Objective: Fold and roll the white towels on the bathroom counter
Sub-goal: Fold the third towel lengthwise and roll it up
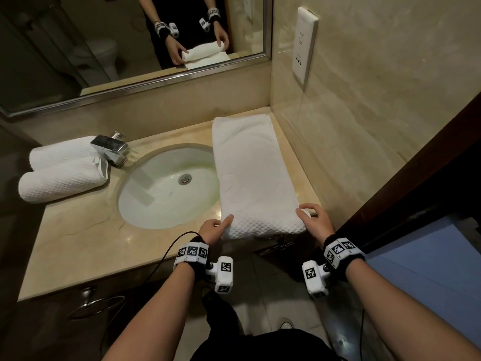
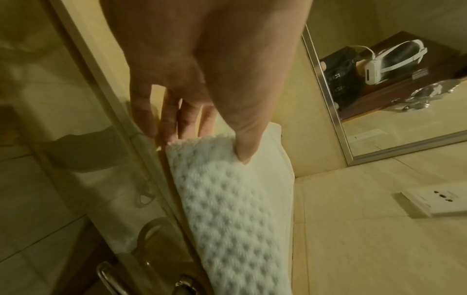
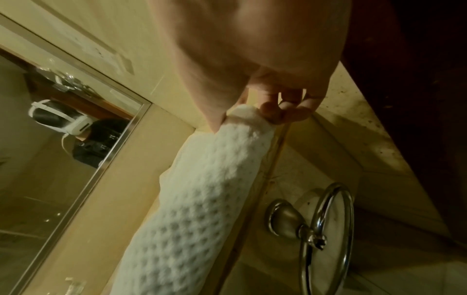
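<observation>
Where the counter (image 1: 86,238) meets its front edge, the left hand (image 1: 212,230) and right hand (image 1: 316,221) each pinch an end of the rolled near portion of the white waffle-weave towel (image 1: 250,162); its folded length lies flat right of the sink (image 1: 156,199), reaching the back wall.

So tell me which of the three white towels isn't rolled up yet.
The long folded towel right of the sink, its near end held by both hands. The two rolled towels lie left of the faucet.
</observation>
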